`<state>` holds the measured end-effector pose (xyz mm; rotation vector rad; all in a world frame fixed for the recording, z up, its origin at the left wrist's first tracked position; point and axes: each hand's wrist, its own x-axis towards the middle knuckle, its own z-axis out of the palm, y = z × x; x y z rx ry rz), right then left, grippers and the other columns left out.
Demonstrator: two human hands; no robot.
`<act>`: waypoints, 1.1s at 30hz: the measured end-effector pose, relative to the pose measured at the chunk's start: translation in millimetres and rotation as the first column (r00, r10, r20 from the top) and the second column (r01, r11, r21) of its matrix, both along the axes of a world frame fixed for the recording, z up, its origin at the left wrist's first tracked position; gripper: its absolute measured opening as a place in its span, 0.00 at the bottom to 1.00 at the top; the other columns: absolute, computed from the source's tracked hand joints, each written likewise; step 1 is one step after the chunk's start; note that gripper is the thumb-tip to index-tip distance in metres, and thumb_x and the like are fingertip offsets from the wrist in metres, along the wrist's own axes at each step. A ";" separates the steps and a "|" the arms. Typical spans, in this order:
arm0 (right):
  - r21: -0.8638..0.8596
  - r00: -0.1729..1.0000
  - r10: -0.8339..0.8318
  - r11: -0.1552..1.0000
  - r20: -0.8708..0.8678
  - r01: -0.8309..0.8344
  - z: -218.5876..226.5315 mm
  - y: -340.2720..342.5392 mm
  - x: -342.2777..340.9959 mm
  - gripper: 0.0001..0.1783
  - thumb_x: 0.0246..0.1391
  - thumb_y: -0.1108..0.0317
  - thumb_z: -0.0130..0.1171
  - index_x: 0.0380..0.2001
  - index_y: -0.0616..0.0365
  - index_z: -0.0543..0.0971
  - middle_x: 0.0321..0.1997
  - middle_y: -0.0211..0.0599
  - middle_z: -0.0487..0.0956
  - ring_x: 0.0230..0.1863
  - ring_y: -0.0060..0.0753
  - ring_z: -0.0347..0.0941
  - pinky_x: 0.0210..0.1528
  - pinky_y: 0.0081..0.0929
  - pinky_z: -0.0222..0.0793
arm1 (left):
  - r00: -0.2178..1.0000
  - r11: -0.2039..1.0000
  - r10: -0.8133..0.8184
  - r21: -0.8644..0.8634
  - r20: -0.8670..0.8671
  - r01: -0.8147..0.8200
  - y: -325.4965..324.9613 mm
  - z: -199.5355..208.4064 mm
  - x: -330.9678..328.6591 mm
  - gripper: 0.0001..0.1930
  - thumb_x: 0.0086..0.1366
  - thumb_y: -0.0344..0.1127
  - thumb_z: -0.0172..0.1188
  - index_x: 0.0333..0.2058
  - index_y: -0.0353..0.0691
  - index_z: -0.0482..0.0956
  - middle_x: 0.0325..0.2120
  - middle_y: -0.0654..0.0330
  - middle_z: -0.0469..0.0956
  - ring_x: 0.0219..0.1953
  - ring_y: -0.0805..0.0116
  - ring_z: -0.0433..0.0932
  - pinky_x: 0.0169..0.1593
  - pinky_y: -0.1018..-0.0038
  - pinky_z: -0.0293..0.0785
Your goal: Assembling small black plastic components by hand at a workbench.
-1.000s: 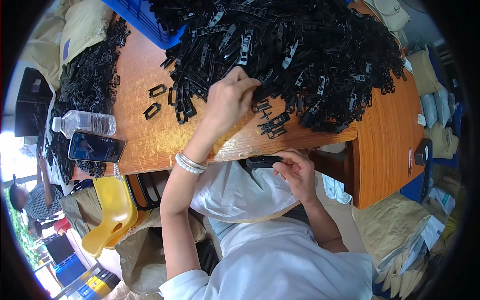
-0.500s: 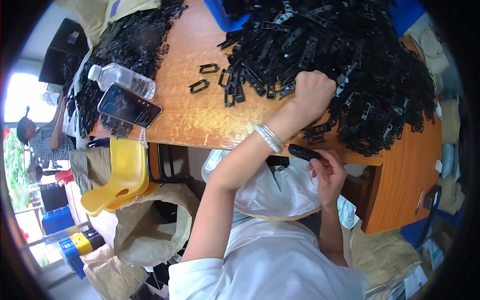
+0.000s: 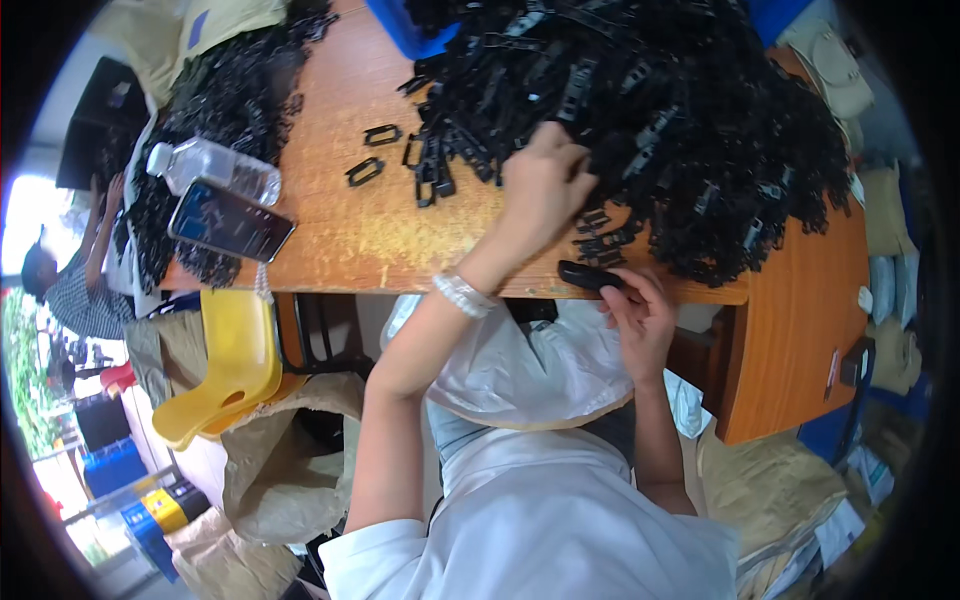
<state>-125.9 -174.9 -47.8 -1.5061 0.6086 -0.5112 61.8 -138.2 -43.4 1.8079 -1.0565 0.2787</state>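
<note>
My left hand, with pale beaded bracelets at its wrist, is at the near edge of a big heap of black plastic pieces. Its fingers are bent downward and pressed close; whatever the tips hold is hidden. Just off the table's front edge, my right hand pinches a dark, rounded oblong piece between thumb and fingers. Several black parts lie between the two hands. Open rectangular black frames rest loose left of the heap.
A phone leans by a clear bottle, beside another black heap. Blue bin edges show behind. A yellow chair and an open paper sack stand left. Another person is at far left.
My left hand has moved left along the heap's near edge, its fingers less tightly balled. My right hand still holds the dark piece. The whole view has shifted slightly.
</note>
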 end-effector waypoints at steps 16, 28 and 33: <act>-0.131 1.000 0.025 0.991 0.005 -0.024 0.5 -0.5 5.0 0.10 0.44 0.80 0.57 0.33 0.70 0.75 0.30 0.34 0.70 0.27 0.19 0.71 0.21 0.13 0.68 | 0.429 0.906 -0.369 -0.421 -0.824 -0.030 45.1 22.3 4.9 0.16 0.52 0.17 0.52 0.42 0.29 0.66 0.27 0.56 0.73 0.21 0.74 0.73 0.24 0.83 0.72; -0.239 0.985 0.122 0.967 0.118 -0.091 37.6 3.9 7.2 0.13 0.42 0.81 0.57 0.35 0.69 0.75 0.34 0.37 0.72 0.30 0.22 0.70 0.30 0.15 0.67 | 0.599 0.852 -0.405 -0.047 -0.691 0.522 100.2 43.8 -38.6 0.25 0.49 0.14 0.43 0.50 0.28 0.65 0.46 0.49 0.72 0.47 0.64 0.72 0.46 0.78 0.69; -0.404 0.989 0.051 0.915 0.141 0.010 41.2 12.5 4.9 0.12 0.43 0.78 0.58 0.35 0.68 0.75 0.33 0.37 0.74 0.30 0.23 0.71 0.31 0.16 0.68 | 0.722 0.843 -0.316 0.167 -0.616 0.512 105.6 64.4 -52.1 0.29 0.47 0.14 0.43 0.51 0.34 0.67 0.45 0.49 0.72 0.44 0.66 0.74 0.43 0.78 0.68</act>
